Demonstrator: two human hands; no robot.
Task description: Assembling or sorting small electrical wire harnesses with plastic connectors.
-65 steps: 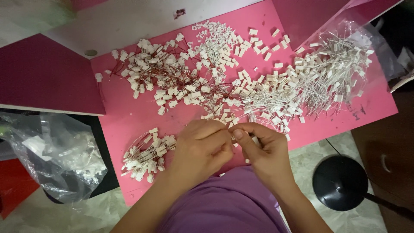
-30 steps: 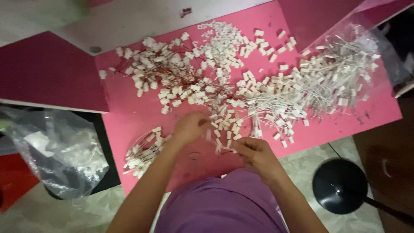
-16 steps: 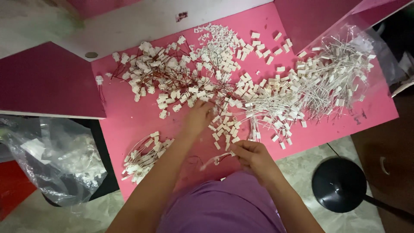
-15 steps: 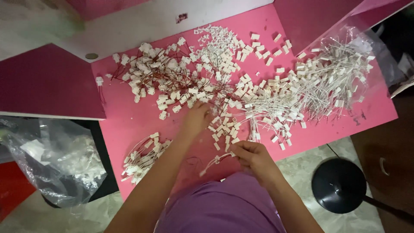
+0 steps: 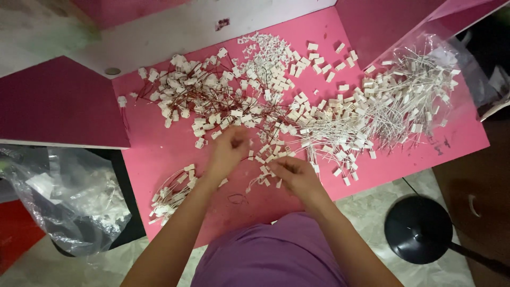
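- Landmark: pink bench (image 5: 159, 154); everything below is placed against it.
- Clear plastic bag (image 5: 64, 202) with white bits inside, off the bench's left edge, down on the floor.
- Small bundle of red-wired white connectors (image 5: 172, 191) near the bench's front left corner, just beside the left forearm.
- Big pile of red-wired white connectors (image 5: 202, 101) on the bench's left-centre, spread toward the back edge.
- Left hand (image 5: 228, 151) over the bench's middle front, fingers curled down at the near fringe of that red-wired pile; grip narrow, whether it pinches a piece I cannot tell.
- Loose white connector housings (image 5: 265, 159) scattered on the bench between the two hands.
- Right hand (image 5: 295, 172) at the bench's front centre, just right of the left hand, apart from it; fingertips pinched narrow on a small white connector (image 5: 272, 171) with a thin wire.
- White-wired connectors (image 5: 372, 111) in a large heap on the bench's right half, part of it lying on a clear plastic sheet (image 5: 451, 58) at the back right corner.
- Black round lamp base (image 5: 419, 228) on the floor past the bench's front right edge.
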